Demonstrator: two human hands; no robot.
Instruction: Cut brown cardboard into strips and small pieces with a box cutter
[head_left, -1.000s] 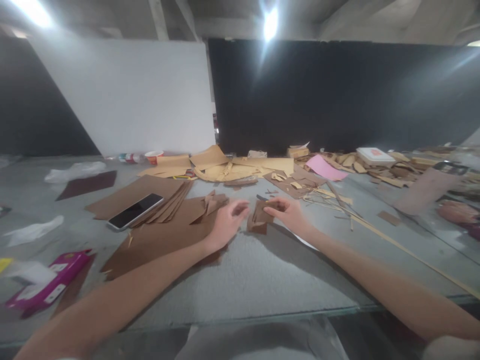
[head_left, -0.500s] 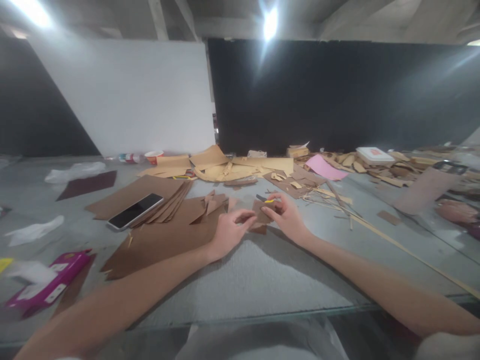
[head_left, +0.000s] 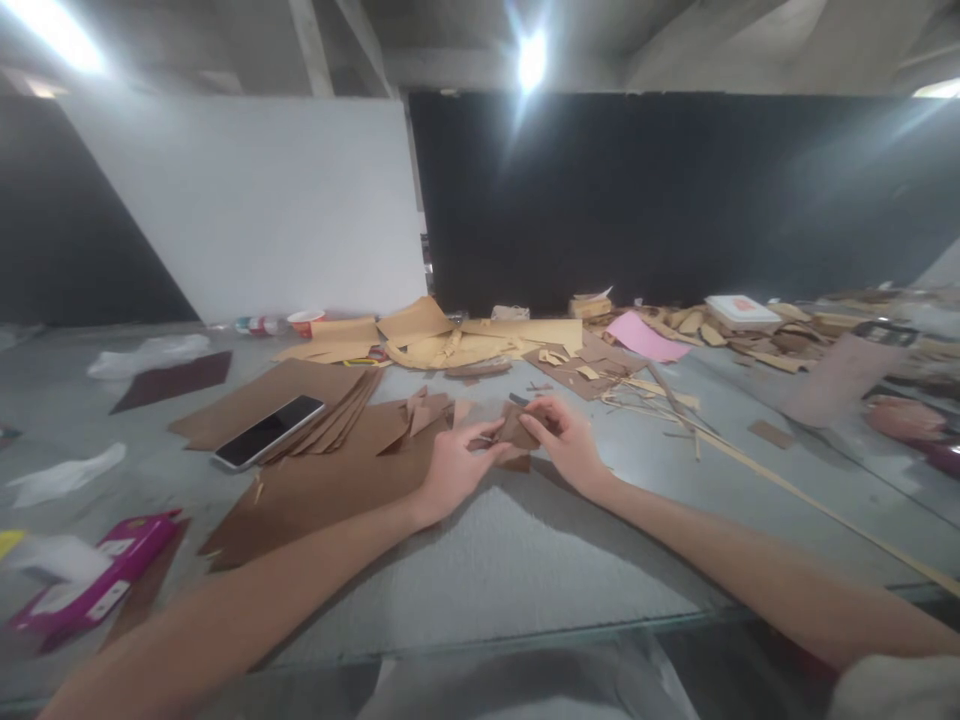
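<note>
A small piece of brown cardboard (head_left: 517, 430) is held a little above the table between my two hands. My right hand (head_left: 570, 448) pinches its right side between thumb and fingers. At the left edge of the piece, my left hand (head_left: 459, 468) closes thumb and index finger on it; a thin pale sliver shows between those fingers, too small to name. The dark tip of a tool (head_left: 517, 399) shows just beyond my right fingers; the rest of it is hidden. Under the held piece lies another brown scrap (head_left: 516, 464). Folded brown pieces (head_left: 427, 408) lie beyond my left hand.
Brown sheets (head_left: 330, 490) and a phone (head_left: 270, 432) lie on the left. A purple object (head_left: 105, 580) is at the near left. Tan sheets (head_left: 517, 335), a pink sheet (head_left: 646, 337), a white box (head_left: 742, 311) and thin strips (head_left: 795, 490) spread across the back and right.
My left fingers have moved from just beside the brown piece onto its edge. The piece has tilted, and the yellow part of the tool is now hidden behind my right hand.
</note>
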